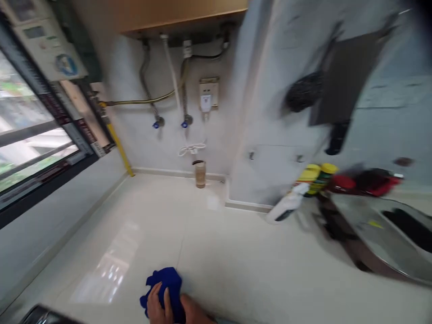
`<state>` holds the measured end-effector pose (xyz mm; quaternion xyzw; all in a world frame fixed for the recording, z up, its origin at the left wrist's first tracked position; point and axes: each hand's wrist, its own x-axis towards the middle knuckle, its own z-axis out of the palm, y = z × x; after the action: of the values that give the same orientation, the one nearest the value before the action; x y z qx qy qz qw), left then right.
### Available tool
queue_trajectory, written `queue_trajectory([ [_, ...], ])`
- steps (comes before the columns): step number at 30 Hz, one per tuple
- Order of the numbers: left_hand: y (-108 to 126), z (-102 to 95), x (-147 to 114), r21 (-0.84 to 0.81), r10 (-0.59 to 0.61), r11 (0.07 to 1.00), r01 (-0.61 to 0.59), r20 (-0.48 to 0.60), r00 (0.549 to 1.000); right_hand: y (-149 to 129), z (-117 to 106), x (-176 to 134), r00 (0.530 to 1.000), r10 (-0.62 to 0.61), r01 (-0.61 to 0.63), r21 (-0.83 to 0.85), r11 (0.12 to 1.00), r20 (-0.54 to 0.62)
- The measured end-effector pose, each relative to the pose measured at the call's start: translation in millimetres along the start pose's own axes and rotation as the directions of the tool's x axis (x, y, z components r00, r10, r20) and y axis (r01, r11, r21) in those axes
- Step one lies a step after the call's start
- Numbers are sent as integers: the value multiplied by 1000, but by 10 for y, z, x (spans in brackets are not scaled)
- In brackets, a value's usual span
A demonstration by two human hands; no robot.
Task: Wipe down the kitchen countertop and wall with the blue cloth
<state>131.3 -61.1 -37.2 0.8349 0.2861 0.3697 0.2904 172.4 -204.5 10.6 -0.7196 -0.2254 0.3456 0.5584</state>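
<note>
A crumpled dark blue cloth (170,281) lies on the white countertop at the bottom of the head view. My left hand (159,307) is on the cloth, its fingers bent over the folds and gripping it. Close by on the right, my right hand (194,311) touches the cloth's lower right edge, with a fold between the two hands. Most of the right hand's fingers are hidden by the cloth and the frame's lower edge.
A glass of pale brown liquid (200,175) stands by the back wall. To the right are a white spray bottle (286,207), yellow-capped containers (319,177) and a dish rack (357,225). A dark glossy object (43,315) shows at the lower left, below the window (30,121).
</note>
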Motion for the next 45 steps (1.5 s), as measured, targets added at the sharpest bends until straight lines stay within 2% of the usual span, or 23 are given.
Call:
queue_trajectory([
  [3, 381, 423, 185, -195, 111, 978, -73, 189, 976, -93, -350, -111, 968, 82, -36, 192, 981, -237],
  [4, 534, 543, 226, -244, 140, 966, -84, 221, 965, -121, -460, -152, 936, 79, -8, 204, 979, -342],
  [7, 1034, 841, 300, -366, 213, 924, -109, 258, 942, -205, -817, -250, 779, -5, 45, 48, 998, -627],
  [9, 1359, 1003, 301, -436, 257, 893, -113, 287, 923, -247, -1130, -326, 703, -58, 17, -65, 998, -709],
  [12, 1705, 1197, 216, -500, 342, 858, -116, 389, 855, -228, -1739, -571, 646, -99, -51, -172, 984, -757],
  [14, 1777, 1284, 126, -495, 403, 857, -145, 467, 787, -136, -2155, -833, 598, -132, -122, -252, 960, -791],
  [16, 1726, 1341, 57, -469, 457, 859, -207, 516, 725, 5, -2468, -1091, 511, -147, -220, -294, 930, -847],
  [18, 1620, 1389, 33, -449, 516, 844, -294, 528, 674, 154, -2604, -1239, 429, -164, -298, -310, 903, -889],
  [19, 1573, 1417, 37, -445, 551, 827, -343, 524, 649, 220, -2599, -1252, 410, -177, -318, -322, 892, -895],
  [20, 1541, 1451, 48, -444, 587, 806, -391, 517, 623, 279, -2550, -1225, 410, -193, -320, -339, 885, -891],
  [21, 1530, 1492, 62, -443, 622, 782, -439, 510, 593, 329, -2467, -1164, 432, -214, -315, -369, 874, -876],
  [24, 1608, 1655, 71, -437, 713, 698, -567, 501, 491, 447, -2166, -907, 545, -275, -321, -501, 804, -792],
  [25, 1657, 1715, 53, -427, 733, 673, -604, 495, 467, 480, -2096, -841, 568, -278, -342, -529, 776, -774],
  [26, 1707, 1772, 19, -410, 745, 656, -634, 489, 455, 512, -2058, -803, 599, -280, -349, -559, 752, -751],
  [28, 1803, 1866, -96, -360, 749, 646, -673, 469, 468, 574, -2088, -830, 652, -281, -336, -601, 725, -704],
  [31, 1931, 1955, -390, -313, 748, 645, -697, 444, 494, 680, -2334, -1087, 690, -288, -303, -627, 718, -664],
  [33, 2026, 1994, -645, -329, 776, 610, -721, 434, 458, 770, -2551, -1336, 670, -290, -327, -622, 712, -684],
  [35, 2143, 2026, -899, -367, 810, 559, -744, 432, 396, 875, -2756, -1604, 642, -294, -367, -621, 692, -708],
  [37, 2277, 2048, -1093, -420, 839, 504, -755, 445, 313, 982, -2920, -1870, 618, -300, -415, -626, 660, -726],
  [38, 2344, 2055, -1152, -459, 855, 466, -757, 452, 253, 1032, -2982, -1997, 605, -301, -440, -625, 645, -737],
  [42, 2561, 2101, -1109, -648, 912, 277, -709, 410, -18, 1188, -3080, -2387, 527, -291, -539, -579, 612, -799],
  [43, 2590, 2130, -1043, -685, 919, 247, -685, 389, -58, 1213, -3073, -2440, 504, -280, -562, -557, 612, -817],
  [45, 2607, 2226, -876, -728, 931, 235, -644, 358, -65, 1241, -3041, -2480, 441, -243, -612, -487, 623, -864],
])
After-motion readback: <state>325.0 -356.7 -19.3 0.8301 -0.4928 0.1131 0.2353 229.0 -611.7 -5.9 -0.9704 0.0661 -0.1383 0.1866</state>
